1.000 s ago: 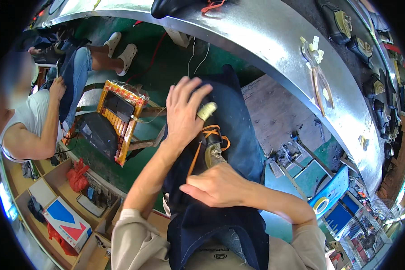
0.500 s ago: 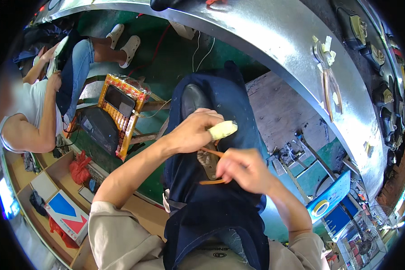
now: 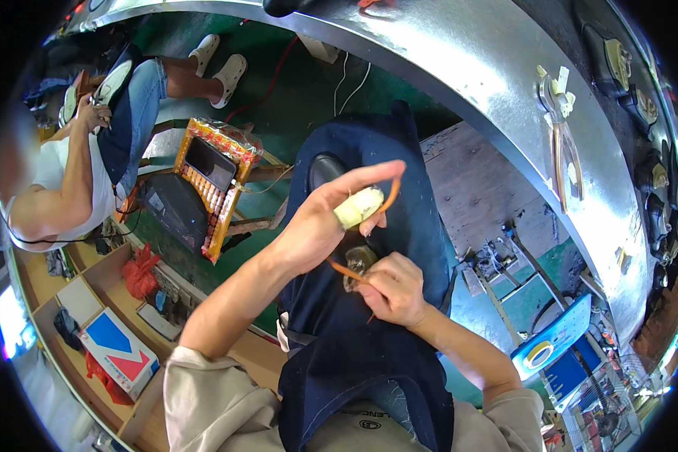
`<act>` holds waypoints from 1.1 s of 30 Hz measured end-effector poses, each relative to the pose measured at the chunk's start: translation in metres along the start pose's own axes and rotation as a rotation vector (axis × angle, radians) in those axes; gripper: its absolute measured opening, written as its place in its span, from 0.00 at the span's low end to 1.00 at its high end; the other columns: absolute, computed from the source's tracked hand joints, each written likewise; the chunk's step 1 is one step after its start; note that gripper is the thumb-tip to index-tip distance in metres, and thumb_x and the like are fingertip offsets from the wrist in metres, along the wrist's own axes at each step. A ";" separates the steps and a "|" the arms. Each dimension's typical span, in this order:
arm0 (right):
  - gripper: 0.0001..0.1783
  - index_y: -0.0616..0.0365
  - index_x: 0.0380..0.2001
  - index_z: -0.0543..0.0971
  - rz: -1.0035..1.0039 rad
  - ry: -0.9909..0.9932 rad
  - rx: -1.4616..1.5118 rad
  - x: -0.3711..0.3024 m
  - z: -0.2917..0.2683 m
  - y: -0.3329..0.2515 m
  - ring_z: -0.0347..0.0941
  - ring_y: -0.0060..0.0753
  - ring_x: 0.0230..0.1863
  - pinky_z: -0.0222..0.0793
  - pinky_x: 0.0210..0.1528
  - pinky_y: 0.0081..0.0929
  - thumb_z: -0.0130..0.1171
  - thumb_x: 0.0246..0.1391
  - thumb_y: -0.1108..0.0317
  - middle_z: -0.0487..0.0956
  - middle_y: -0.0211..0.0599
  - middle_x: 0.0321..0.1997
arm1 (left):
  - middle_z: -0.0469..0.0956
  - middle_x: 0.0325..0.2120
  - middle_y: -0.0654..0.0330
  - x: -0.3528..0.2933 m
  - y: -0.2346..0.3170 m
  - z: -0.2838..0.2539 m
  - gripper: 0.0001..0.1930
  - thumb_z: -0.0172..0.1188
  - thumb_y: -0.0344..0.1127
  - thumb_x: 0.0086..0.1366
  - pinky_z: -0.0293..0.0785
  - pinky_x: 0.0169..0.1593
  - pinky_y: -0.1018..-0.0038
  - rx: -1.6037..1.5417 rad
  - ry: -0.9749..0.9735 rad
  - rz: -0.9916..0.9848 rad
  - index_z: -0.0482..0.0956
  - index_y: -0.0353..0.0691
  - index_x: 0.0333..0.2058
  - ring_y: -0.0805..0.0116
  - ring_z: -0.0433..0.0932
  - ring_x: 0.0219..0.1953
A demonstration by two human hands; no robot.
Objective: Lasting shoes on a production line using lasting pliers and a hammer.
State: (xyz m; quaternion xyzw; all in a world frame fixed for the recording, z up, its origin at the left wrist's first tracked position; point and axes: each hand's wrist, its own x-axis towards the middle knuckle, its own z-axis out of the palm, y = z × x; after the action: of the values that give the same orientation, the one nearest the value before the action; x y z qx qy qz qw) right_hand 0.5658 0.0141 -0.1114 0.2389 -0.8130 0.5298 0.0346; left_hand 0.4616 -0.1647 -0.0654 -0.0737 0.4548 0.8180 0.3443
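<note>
Across my lap, on a dark blue apron (image 3: 422, 196), lies a black shoe (image 3: 325, 169) with its toe pointing away. A worn brownish piece, perhaps a shoe last (image 3: 361, 258), shows at its opening. My left hand (image 3: 313, 228) is over the shoe, its index finger stretched out and its thumb wrapped in pale yellow tape. An orange-brown strip (image 3: 392, 195) runs through that hand, curving by the index fingertip and coming out below the palm. Nearer to me, my right hand (image 3: 395, 288) pinches the strip's lower part. The left palm and part of the shoe are hidden.
A curved metal bench (image 3: 490, 56) sweeps around ahead and right, with pincers (image 3: 559, 143) and several black shoes (image 3: 618, 64). Left, a co-worker (image 3: 64, 177) handles a light shoe near a wooden seat carrying a phone (image 3: 212, 163). A wooden compartment tray (image 3: 102, 279) is at lower left.
My left index finger has stretched out, with the strip now curving beside it. My right hand has moved slightly down and left, closer to the shoe. The co-worker's hands have shifted on the light shoe.
</note>
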 end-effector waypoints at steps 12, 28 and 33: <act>0.06 0.59 0.30 0.82 0.241 -0.017 0.046 0.096 -0.062 0.004 0.78 0.36 0.24 0.70 0.26 0.29 0.60 0.63 0.71 0.81 0.37 0.28 | 0.75 0.31 0.70 -0.038 0.009 -0.009 0.14 0.60 0.39 0.75 0.67 0.31 0.80 0.891 0.391 -0.024 0.76 0.36 0.51 0.83 0.69 0.27; 0.05 0.53 0.35 0.86 0.508 -0.209 -0.130 0.100 -0.033 0.015 0.80 0.38 0.41 0.73 0.45 0.38 0.66 0.60 0.65 0.83 0.35 0.37 | 0.83 0.31 0.53 -0.033 -0.001 -0.020 0.19 0.66 0.21 0.51 0.78 0.35 0.65 1.423 0.235 0.547 0.82 0.39 0.44 0.52 0.83 0.30; 0.19 0.55 0.44 0.81 0.182 -0.033 0.094 0.090 -0.036 0.016 0.77 0.45 0.51 0.71 0.54 0.40 0.75 0.49 0.63 0.82 0.39 0.48 | 0.68 0.22 0.74 -0.037 0.016 -0.027 0.08 0.55 0.30 0.72 0.48 0.23 0.84 -0.044 0.124 -0.406 0.81 0.37 0.43 0.87 0.56 0.20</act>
State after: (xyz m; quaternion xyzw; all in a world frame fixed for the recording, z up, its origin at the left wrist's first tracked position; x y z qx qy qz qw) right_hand 0.4727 0.0195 -0.0812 0.1741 -0.8060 0.5645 -0.0383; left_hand 0.4744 -0.2098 -0.0538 -0.2217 0.4331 0.7354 0.4716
